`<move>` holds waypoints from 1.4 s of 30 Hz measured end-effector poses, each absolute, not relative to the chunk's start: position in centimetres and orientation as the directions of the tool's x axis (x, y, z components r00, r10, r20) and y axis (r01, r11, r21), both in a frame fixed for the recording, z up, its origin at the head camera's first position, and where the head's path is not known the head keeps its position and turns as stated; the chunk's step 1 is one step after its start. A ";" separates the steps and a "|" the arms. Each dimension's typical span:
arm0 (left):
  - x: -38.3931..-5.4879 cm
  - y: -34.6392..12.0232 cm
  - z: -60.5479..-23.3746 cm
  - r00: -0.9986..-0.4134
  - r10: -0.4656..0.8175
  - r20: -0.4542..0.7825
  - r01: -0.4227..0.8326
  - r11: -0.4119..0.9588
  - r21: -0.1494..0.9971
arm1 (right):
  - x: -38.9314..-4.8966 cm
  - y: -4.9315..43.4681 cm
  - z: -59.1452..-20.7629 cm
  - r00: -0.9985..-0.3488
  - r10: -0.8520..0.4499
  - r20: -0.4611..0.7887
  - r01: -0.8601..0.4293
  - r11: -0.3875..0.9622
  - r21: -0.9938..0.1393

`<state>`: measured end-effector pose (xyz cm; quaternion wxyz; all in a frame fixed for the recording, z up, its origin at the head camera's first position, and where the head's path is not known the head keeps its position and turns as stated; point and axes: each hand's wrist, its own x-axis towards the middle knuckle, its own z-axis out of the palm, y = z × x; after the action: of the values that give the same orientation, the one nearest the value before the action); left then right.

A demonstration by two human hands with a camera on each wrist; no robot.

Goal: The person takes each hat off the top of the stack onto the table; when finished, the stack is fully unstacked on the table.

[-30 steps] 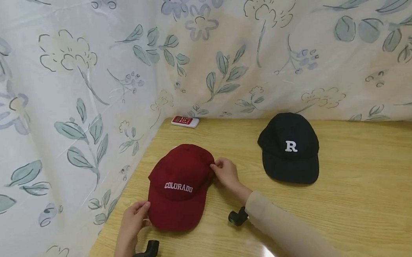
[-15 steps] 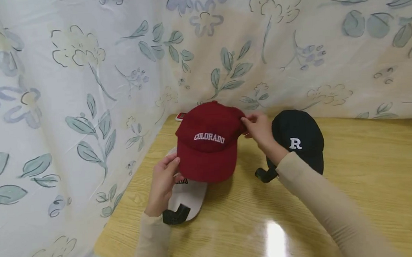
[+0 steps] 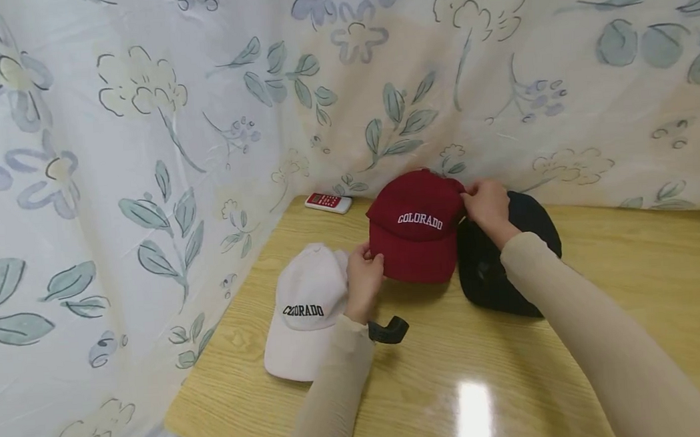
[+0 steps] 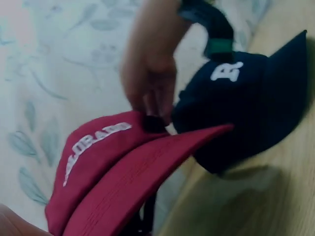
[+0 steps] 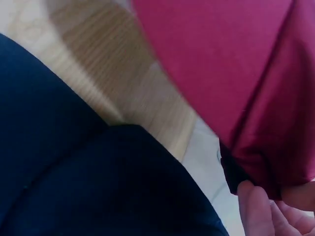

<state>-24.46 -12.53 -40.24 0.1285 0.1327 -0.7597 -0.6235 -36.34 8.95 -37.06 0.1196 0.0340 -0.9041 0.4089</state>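
Note:
A dark red cap (image 3: pixel 417 231) with white COLORADO lettering is held between both hands, tilted and raised off the table in the left wrist view. My left hand (image 3: pixel 364 278) pinches its left edge by the brim. The right hand (image 3: pixel 486 207) pinches the upper right side, fingers and thumb on the cloth in the right wrist view. Beside it, partly behind my right hand and forearm, lies a black cap (image 3: pixel 531 234); its white R (image 4: pixel 227 72) shows in the left wrist view. A white cap (image 3: pixel 309 294) with black COLORADO lettering lies to the left, partly covered by my left forearm.
A red and white calculator-like device (image 3: pixel 328 203) lies at the table's back left. The wooden table (image 3: pixel 245 378) meets a floral curtain (image 3: pixel 158 123) at its left and back. Black wrist mount (image 3: pixel 389 330) sits at my left wrist.
Both hands have lifted the red cap and carried it right and back, off the white cap, which is now uncovered. It is now close beside the black cap.

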 end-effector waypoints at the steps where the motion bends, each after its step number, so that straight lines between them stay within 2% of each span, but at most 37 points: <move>1: -24.7 -12.2 -40.6 -0.930 -0.365 0.048 -0.039 0.226 0.973 | -36.5 9.0 -37.2 -0.968 0.034 0.249 -0.161 0.676 -0.719; 6: -25.9 -11.2 -42.2 -0.927 -0.358 0.110 -0.045 0.398 0.916 | -37.2 8.9 -37.8 -0.970 0.025 0.244 -0.145 0.740 -0.656; 14: -25.7 -10.9 -43.6 -0.921 -0.383 -0.068 -0.261 0.481 0.837 | -37.1 7.9 -38.8 -0.982 -0.036 0.188 -0.144 0.783 -0.606; 17: -25.6 -11.0 -43.9 -0.922 -0.380 -0.071 -0.277 0.520 0.808 | -36.7 7.6 -38.9 -0.980 -0.044 0.196 -0.155 0.784 -0.601; 25: -25.0 -11.2 -42.9 -0.958 -0.286 0.008 -0.141 0.499 0.855 | -35.5 6.3 -38.2 -0.972 -0.048 0.232 -0.188 0.751 -0.633; 29: -22.9 -12.3 -40.4 -0.979 -0.190 0.069 -0.026 0.456 0.890 | -33.9 4.5 -38.0 -0.953 -0.090 0.290 -0.267 0.702 -0.660; 31: -21.1 -13.5 -38.6 -0.979 -0.173 0.111 0.022 0.449 0.894 | -32.7 3.3 -37.9 -0.951 -0.134 0.280 -0.297 0.655 -0.695; 34: -18.5 -16.5 -36.4 -0.960 -0.190 0.205 0.093 0.477 0.874 | -30.7 1.2 -38.2 -0.955 -0.228 0.190 -0.287 0.550 -0.784; 37: -16.0 -20.5 -35.7 -0.932 -0.248 0.266 0.089 0.553 0.828 | -28.6 -1.1 -39.1 -0.943 -0.330 0.030 -0.179 0.431 -0.884; 40: -13.7 -24.2 -36.5 -0.907 -0.346 0.238 -0.029 0.617 0.786 | -26.8 -3.1 -40.4 -0.916 -0.395 -0.072 -0.085 0.364 -0.927; 42: -12.3 -26.2 -37.9 -0.898 -0.408 0.167 -0.147 0.634 0.759 | -26.0 -4.1 -41.1 -0.905 -0.408 -0.117 -0.034 0.344 -0.938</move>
<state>-12.29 -26.20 -37.87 0.1637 0.1559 -0.8889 -0.3984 -25.96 -4.10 -41.14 -0.1684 0.1377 -0.8024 0.5557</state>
